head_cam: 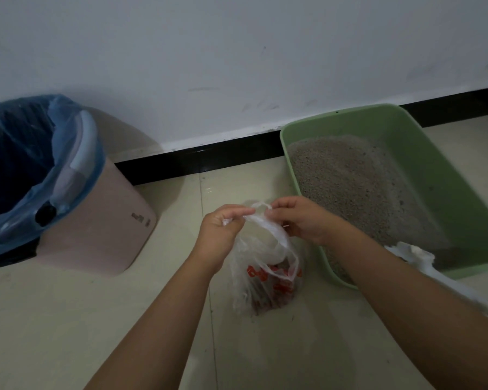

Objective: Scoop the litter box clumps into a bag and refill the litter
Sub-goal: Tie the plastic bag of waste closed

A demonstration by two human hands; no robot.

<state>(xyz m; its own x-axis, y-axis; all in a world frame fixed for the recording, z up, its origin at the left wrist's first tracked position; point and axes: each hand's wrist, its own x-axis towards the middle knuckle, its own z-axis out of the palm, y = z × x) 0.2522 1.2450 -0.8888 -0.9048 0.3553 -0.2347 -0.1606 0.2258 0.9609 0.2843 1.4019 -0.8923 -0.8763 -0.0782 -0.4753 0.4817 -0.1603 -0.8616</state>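
Litter box [423, 153] sits by the wall, litter heaped left; both hands, left [220, 232] and right [302, 220], pinch the plastic bag's [265, 266] handles on the floor, seemingly tying. Next, probably: refill.

Two bare forearms, no sleeves in view, left hand [220, 229] and right hand [299, 220] ungloved, short fingernails

Pink waste bin [102, 235] lined with a blue plastic liner [20, 164], standing on the pale tiled floor [68, 319]. Behind the bin: a white wall [237, 52], scuffed, edged at floor level by a black skirting board [209, 156].
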